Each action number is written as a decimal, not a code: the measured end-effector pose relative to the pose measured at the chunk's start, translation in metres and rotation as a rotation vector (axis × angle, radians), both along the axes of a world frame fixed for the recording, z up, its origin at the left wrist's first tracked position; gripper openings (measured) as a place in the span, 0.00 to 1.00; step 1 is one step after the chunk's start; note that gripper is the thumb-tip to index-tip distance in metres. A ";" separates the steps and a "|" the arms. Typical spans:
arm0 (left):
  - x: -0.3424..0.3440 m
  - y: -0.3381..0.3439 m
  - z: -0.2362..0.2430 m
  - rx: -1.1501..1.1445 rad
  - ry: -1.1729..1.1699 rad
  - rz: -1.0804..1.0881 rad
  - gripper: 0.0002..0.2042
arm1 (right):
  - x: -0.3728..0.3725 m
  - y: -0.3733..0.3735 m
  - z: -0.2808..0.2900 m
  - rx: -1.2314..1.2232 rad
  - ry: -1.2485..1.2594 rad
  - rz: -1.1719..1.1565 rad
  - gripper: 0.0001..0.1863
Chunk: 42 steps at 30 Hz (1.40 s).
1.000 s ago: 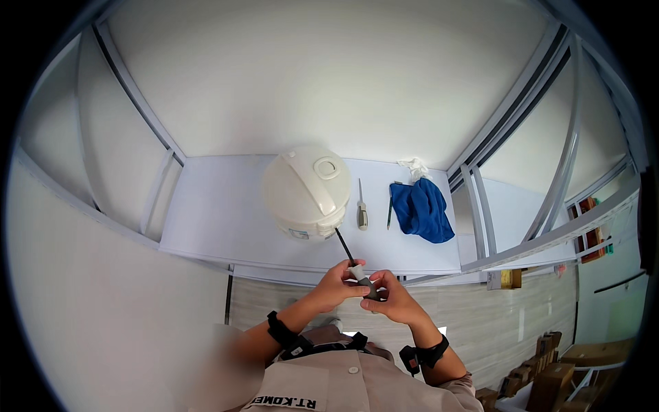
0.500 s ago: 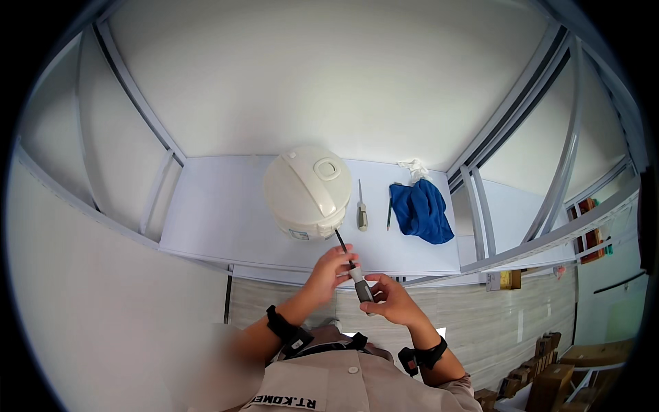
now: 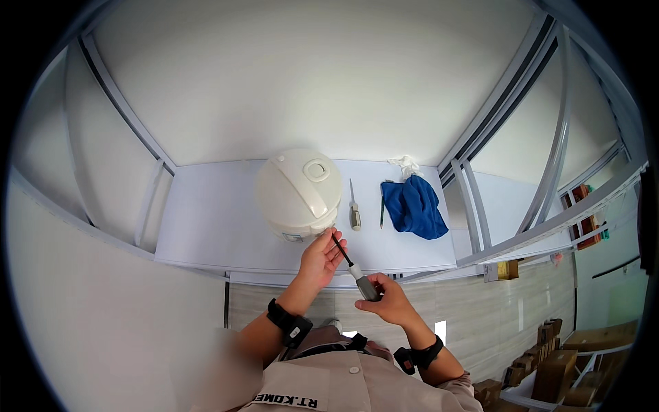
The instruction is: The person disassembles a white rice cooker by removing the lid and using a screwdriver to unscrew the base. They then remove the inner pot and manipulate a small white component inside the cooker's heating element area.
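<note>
A round cream-white rice cooker (image 3: 295,199) with a carry handle across its lid stands on the white table. My right hand (image 3: 388,301) is wrapped round the grey handle of a screwdriver (image 3: 366,285). Its dark shaft slants up and left, and the tip end is by the cooker's front lower right side. Around the shaft near that end are the thumb and fingers of my left hand (image 3: 321,261), close against the cooker. Whether the tip touches the cooker is hidden by these fingers.
Right of the cooker lie a second screwdriver (image 3: 355,209), a dark green pencil (image 3: 382,211), a blue cloth (image 3: 415,209) and a crumpled white cloth or tissue (image 3: 405,165). Metal frame posts (image 3: 473,199) rise at the table's right. Brown boxes (image 3: 552,371) stand at lower right.
My left hand has slid forward along the shaft to its tip end, beside the cooker. My right hand keeps the screwdriver's handle, its fingers now closed further round it. The view has shifted slightly.
</note>
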<state>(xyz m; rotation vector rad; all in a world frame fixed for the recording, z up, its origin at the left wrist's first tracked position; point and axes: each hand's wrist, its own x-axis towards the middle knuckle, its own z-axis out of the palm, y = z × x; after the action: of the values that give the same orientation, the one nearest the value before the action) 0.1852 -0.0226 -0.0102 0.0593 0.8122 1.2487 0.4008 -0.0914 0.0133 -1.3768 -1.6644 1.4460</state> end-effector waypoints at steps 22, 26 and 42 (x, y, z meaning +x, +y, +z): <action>0.011 0.003 -0.003 -0.023 0.222 0.073 0.13 | 0.007 -0.004 0.008 -0.006 -0.030 0.012 0.29; 0.009 0.002 -0.008 -0.027 0.229 0.044 0.13 | 0.011 -0.007 0.014 -0.003 -0.054 0.024 0.29; 0.030 0.014 -0.077 0.634 1.727 -0.304 0.12 | 0.057 -0.014 -0.015 -0.024 -0.202 -0.159 0.29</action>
<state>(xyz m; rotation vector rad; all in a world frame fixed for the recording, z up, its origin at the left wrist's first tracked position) 0.2157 -0.0088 -0.0872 1.8918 1.6734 0.8894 0.4579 -0.1054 -0.0013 -1.6752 -1.6203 1.2761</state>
